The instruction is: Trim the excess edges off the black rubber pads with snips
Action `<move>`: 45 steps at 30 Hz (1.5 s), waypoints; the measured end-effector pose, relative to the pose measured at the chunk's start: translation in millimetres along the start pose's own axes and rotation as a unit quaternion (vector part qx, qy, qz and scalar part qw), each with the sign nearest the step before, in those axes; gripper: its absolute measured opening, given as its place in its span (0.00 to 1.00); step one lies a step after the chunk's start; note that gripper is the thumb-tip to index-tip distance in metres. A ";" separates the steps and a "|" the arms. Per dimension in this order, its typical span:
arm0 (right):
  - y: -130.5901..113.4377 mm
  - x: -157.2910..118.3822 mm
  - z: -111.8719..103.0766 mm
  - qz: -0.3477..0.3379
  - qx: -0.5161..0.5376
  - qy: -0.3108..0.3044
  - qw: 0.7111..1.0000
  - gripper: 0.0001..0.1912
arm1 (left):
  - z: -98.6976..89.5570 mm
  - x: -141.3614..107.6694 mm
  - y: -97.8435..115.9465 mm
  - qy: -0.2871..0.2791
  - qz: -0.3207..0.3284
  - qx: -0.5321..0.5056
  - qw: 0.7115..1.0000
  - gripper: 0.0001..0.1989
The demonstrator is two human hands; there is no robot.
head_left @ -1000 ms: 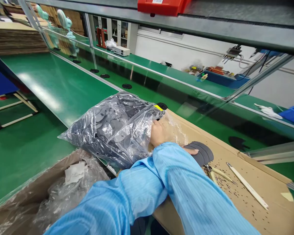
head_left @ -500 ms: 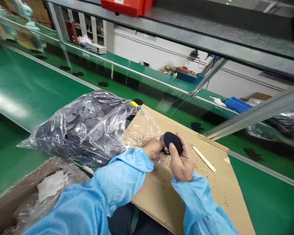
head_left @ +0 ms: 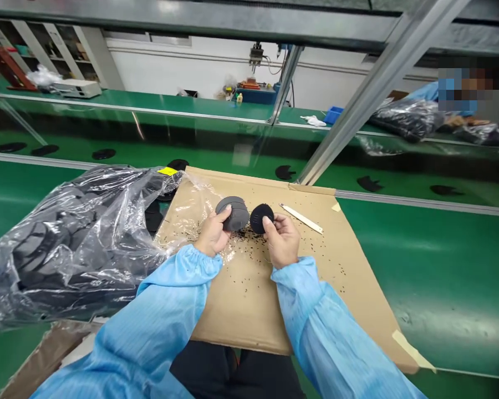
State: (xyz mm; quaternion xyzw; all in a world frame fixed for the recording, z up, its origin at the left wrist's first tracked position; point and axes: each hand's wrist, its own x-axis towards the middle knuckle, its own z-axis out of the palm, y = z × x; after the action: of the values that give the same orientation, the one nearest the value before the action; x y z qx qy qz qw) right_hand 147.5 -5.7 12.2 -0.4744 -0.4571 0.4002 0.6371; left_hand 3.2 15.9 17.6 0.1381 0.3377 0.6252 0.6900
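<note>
My left hand (head_left: 212, 235) is closed on dark grey round pads (head_left: 235, 215), at least two overlapping, with the thumb on top. My right hand (head_left: 284, 241) pinches a smaller black round pad (head_left: 258, 219) with small slits in its face. The two hands are a little apart, and the pads almost meet edge to edge. Beneath them lies a brown cardboard sheet (head_left: 241, 310), strewn with tiny black scraps (head_left: 244, 235). A slim white-handled tool (head_left: 303, 218) rests on the cardboard beyond my right hand.
On the left lies a large clear plastic bag (head_left: 79, 244) full of dark pads, its mouth reaching onto the cardboard. An open carton (head_left: 37, 360) stands below it. Black cut pieces (head_left: 285, 172) lie along the green belt (head_left: 216, 160). A metal post (head_left: 349, 105) rises behind. Another person sits far right.
My view has swung right. My hands have separated: the black pad, earlier held against the grey ones, is now apart in my right hand.
</note>
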 end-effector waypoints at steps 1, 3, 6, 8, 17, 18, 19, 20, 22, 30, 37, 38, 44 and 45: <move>0.1 -0.9 -0.2 0.010 0.006 -0.007 1.000 0.18 | -0.6 0.5 0.0 0.002 0.004 -0.001 1.000 0.16; 1.3 -2.5 -0.4 0.029 0.017 -0.027 0.999 0.19 | -2.1 1.3 0.1 -0.007 0.015 -0.001 1.000 0.16; 3.9 -3.8 0.3 0.030 0.013 -0.046 0.998 0.18 | -3.9 1.1 0.3 -0.040 0.025 0.004 0.999 0.15; 5.9 -4.1 0.8 0.021 0.002 -0.042 0.999 0.18 | -4.2 0.4 0.6 -0.046 0.028 0.010 0.999 0.15; 14.2 -11.5 4.5 -0.060 -0.075 -0.021 0.995 0.13 | -6.4 -0.1 0.7 -0.042 0.049 0.041 0.997 0.16; 14.5 -12.7 5.4 -0.069 -0.080 -0.019 0.994 0.13 | -6.9 -0.2 0.5 -0.046 0.050 0.045 0.997 0.16; 14.7 -13.8 6.0 -0.077 -0.085 -0.017 0.993 0.12 | -7.3 -0.5 0.4 -0.049 0.049 0.052 0.996 0.16; 14.9 -14.6 6.5 -0.085 -0.091 -0.015 0.992 0.12 | -7.6 -0.9 0.2 -0.047 0.048 0.060 0.996 0.16; 15.1 -15.8 6.6 -0.095 -0.105 -0.007 0.990 0.12 | -7.3 -1.5 -0.2 -0.024 0.052 0.078 0.995 0.17; 7.1 -16.9 5.1 -0.175 -0.148 0.044 0.972 0.10 | 22.3 46.7 22.0 0.024 0.167 0.267 0.949 0.14; 3.9 -19.2 3.6 -0.176 -0.157 0.001 0.972 0.09 | 70.2 137.6 74.0 -0.011 0.364 0.724 0.586 0.27; 4.4 -19.2 3.3 -0.176 -0.160 -0.001 0.971 0.09 | 70.4 142.9 74.0 -0.022 0.345 0.763 0.546 0.31; 7.9 -15.4 2.5 -0.198 -0.167 0.002 0.966 0.09 | 27.1 105.6 59.5 -0.025 0.269 0.847 0.457 0.29; 8.5 -14.9 2.6 -0.202 -0.166 0.002 0.965 0.09 | 16.1 91.0 62.6 -0.030 0.275 0.853 0.442 0.28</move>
State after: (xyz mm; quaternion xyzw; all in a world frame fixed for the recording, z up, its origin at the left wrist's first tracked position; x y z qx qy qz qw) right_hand 140.4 -17.1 1.2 -0.4724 -0.6022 0.1803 0.6178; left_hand -35.6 117.9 41.1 0.7616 0.6238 0.1735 0.0256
